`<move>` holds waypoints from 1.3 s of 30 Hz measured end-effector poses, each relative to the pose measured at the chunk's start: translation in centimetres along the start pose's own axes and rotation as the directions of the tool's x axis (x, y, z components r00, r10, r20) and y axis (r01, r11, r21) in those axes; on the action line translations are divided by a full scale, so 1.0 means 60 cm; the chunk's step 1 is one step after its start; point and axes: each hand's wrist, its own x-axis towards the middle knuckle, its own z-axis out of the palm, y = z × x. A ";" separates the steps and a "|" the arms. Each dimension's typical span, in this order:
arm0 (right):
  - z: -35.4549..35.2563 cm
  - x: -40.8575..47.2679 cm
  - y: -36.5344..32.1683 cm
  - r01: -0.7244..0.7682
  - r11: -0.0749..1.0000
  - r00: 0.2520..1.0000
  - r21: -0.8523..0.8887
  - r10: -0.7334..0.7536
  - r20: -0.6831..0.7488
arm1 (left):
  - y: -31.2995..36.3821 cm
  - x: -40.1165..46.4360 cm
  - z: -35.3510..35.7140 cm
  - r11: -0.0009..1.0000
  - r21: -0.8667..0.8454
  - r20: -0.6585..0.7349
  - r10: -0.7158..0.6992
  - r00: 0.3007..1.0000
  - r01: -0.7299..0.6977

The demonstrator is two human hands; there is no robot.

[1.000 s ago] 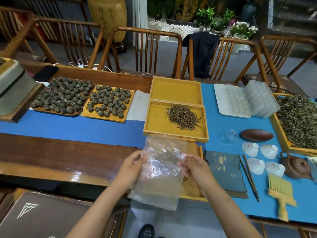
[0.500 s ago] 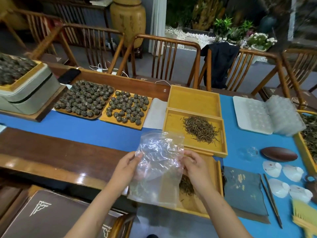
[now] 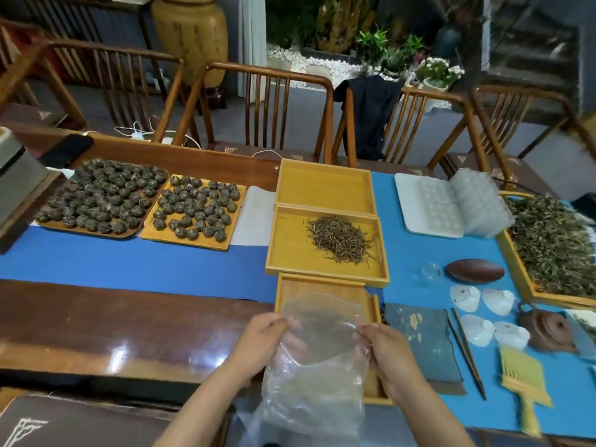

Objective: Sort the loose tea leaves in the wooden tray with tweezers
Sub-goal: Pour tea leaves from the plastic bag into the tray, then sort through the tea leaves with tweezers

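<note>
A clear plastic bag (image 3: 317, 366) hangs between both hands over the near wooden tray (image 3: 322, 283). My left hand (image 3: 263, 340) pinches the bag's left edge and my right hand (image 3: 388, 353) pinches its right edge, holding its mouth spread. Beyond it, a middle wooden tray (image 3: 290, 250) holds a pile of loose tea leaves (image 3: 340, 240). An empty tray (image 3: 324, 187) lies behind that. Dark tweezers (image 3: 467, 350) lie on the blue cloth to the right, untouched. The bag hides most of the near tray's inside.
Two trays of rolled tea balls (image 3: 103, 198) stand at the left. At the right are a big tray of green leaves (image 3: 554, 243), white cups (image 3: 477, 329), a clay teapot (image 3: 548, 327), a yellow brush (image 3: 524, 379), a dark cloth (image 3: 419, 343) and plastic moulds (image 3: 429, 204). Chairs line the far side.
Both hands have lowered the bag and spread its mouth wider over the near tray. The camera has tilted and shifted, showing more of the table's right side.
</note>
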 end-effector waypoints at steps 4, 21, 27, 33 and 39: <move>0.024 0.002 -0.015 0.026 0.999 0.999 -0.023 -0.025 0.043 | 0.008 0.007 -0.030 0.997 0.025 -0.126 0.076 0.989 -0.073; 0.351 0.108 -0.026 0.131 0.970 0.964 -0.203 -0.077 0.253 | -0.064 0.069 -0.321 0.998 0.053 -0.406 -0.017 0.914 0.042; 0.371 0.127 0.002 0.423 0.704 0.903 -0.570 -0.276 0.328 | -0.122 0.077 -0.315 0.684 0.729 -0.323 0.360 0.875 -0.013; 0.347 0.094 0.063 0.781 -0.203 0.515 -0.590 -0.326 0.793 | -0.170 0.079 -0.252 0.310 0.951 -0.098 0.283 0.954 0.006; 0.339 0.124 0.098 0.677 -0.375 0.614 -0.634 -0.189 0.767 | -0.197 0.093 -0.258 0.232 0.971 -0.106 0.198 0.974 0.059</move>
